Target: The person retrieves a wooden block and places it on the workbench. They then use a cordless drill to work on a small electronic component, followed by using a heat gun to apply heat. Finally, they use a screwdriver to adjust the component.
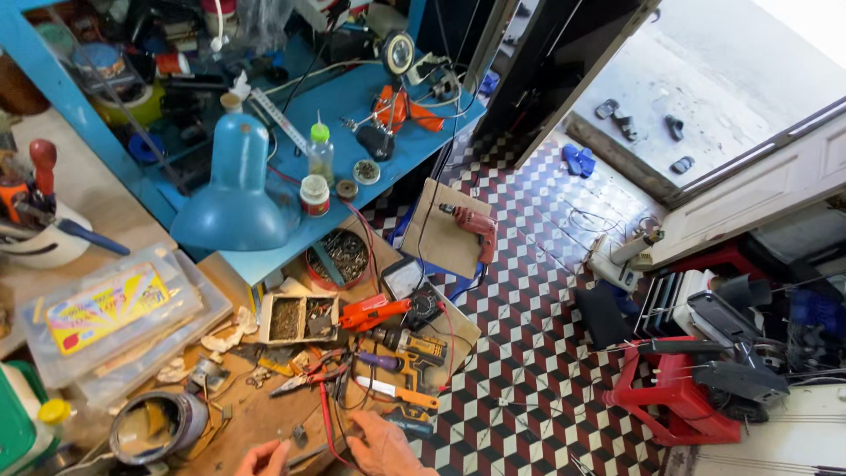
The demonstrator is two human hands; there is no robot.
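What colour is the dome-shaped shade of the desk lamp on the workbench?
The dome-shaped lamp shade is light blue, seen in the head view, the only one.

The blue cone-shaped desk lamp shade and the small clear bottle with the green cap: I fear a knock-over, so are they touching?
Apart. The head view shows a strip of blue shelf between the blue cone-shaped desk lamp shade and the small clear bottle with the green cap.

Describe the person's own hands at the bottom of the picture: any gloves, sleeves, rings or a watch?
Both are bare. The left hand and the right hand show no gloves and no rings that can be made out. Only the hands and a short stretch of the right wrist are in view, with no sleeve or watch there; the rest is cut off by the frame edge.
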